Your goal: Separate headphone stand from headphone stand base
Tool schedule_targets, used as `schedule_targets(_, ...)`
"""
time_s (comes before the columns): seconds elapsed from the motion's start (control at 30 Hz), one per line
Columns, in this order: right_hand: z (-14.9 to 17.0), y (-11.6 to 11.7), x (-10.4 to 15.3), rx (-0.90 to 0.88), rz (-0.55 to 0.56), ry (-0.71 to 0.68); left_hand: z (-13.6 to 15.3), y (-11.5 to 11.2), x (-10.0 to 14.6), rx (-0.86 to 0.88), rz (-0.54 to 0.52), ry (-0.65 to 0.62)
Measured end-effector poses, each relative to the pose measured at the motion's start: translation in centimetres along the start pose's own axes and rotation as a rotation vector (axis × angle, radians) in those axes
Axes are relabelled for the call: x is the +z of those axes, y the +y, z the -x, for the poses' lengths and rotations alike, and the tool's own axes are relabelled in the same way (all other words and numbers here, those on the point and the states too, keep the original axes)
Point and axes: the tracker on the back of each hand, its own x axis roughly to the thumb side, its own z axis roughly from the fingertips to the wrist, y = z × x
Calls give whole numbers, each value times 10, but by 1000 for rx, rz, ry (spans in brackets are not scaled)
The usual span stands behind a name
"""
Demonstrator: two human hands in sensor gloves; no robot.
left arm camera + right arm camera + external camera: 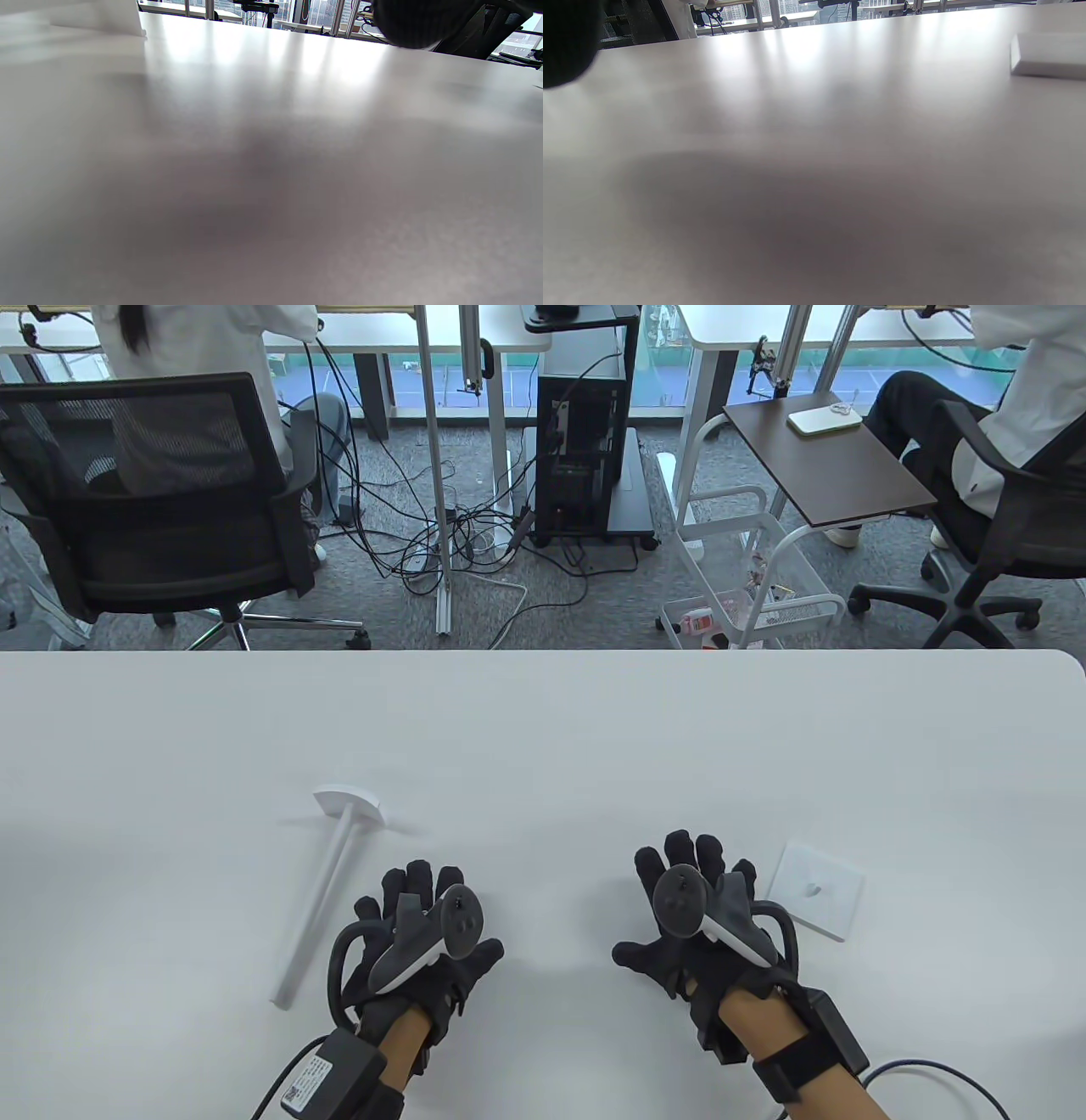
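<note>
A white table (543, 729) fills the lower half of the table view. Beyond its far edge, at 11 o'clock, a person sits in a black mesh office chair (153, 509). At 12 o'clock a black computer tower (581, 458) stands on a wheeled cart amid tangled cables (441, 543). At 1 o'clock stands a brown side table (827, 462) carrying a pale device (823, 420), with a white wire trolley (755, 594) beneath it.

Table view looks down; both wrist views skim the table (543, 729) closely.
</note>
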Motion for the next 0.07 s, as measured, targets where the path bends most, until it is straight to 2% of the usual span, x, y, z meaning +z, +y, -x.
schedule_targets(0.07,-1,0,1,18,0,3,0,0,0,3,0,-1)
